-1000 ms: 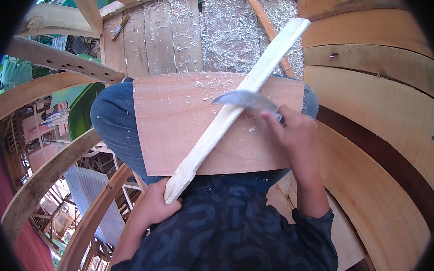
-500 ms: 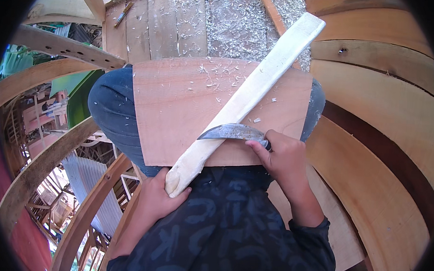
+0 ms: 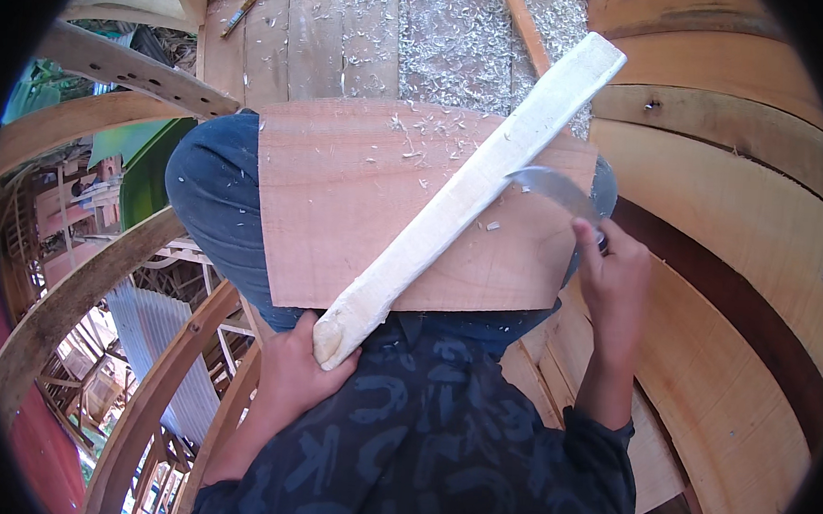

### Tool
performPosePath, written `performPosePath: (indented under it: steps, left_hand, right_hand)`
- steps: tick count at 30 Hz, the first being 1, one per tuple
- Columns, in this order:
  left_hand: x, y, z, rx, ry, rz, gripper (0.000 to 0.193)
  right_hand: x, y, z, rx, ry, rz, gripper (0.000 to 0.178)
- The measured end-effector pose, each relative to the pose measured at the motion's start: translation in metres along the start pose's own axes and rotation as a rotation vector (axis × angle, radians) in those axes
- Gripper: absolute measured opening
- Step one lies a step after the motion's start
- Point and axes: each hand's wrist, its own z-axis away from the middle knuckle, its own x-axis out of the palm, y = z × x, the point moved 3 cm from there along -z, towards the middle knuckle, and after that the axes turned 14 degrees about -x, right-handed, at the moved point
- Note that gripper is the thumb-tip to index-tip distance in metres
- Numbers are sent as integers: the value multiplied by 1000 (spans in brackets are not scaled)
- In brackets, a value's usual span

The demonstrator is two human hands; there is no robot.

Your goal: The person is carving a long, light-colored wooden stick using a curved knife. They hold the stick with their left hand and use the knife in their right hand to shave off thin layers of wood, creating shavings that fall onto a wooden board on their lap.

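Note:
A long pale wooden bar (image 3: 470, 197) slants across a wide board (image 3: 340, 193) that rests on my thighs. My left hand (image 3: 299, 365) is closed round the bar's near end, close to my body. In my right hand (image 3: 613, 268) is a knife with a curved blade (image 3: 556, 190), gripped by its handle, which the fingers mostly hide. The blade's tip reaches the right edge of the bar, about midway along it; whether it touches the wood I cannot tell. A few pale shavings (image 3: 408, 153) lie on the board.
Plank flooring (image 3: 316, 43) beyond my knees is strewn with wood shavings (image 3: 450, 45). At the far left lies a small narrow tool (image 3: 242, 14). Curved planking (image 3: 714, 170) rises on my right, open wooden ribs (image 3: 84, 286) on my left. Corrugated metal (image 3: 166, 356) shows below them.
My right hand has swung the knife away from me and to the right, off the bar's near part toward its middle. The left hand keeps its hold.

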Motion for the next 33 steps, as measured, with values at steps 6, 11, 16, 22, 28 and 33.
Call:
performPosePath:
  steps: [6,11,16,22,28,33]
  left_hand:
    - [4,1,1,1,29,27,46]
    - [3,0,0,17,33,-8,47]
    - [2,2,1,20,57,8,45]
    - [0,-3,-1,6,41,-10,44]
    - [3,1,-2,27,6,40,46]
    - [0,0,-2,31,0,7,48]
  right_hand:
    - [39,-56,22,-352,-157,-16,51]
    - [38,-47,14,-366,-118,49,53]
    - [29,-15,0,-115,5,56,55]
    - [-5,-1,-2,26,-29,76,55]
    - [34,-49,16,-312,-148,17,56]
    - [34,-43,8,-324,-133,98,58]
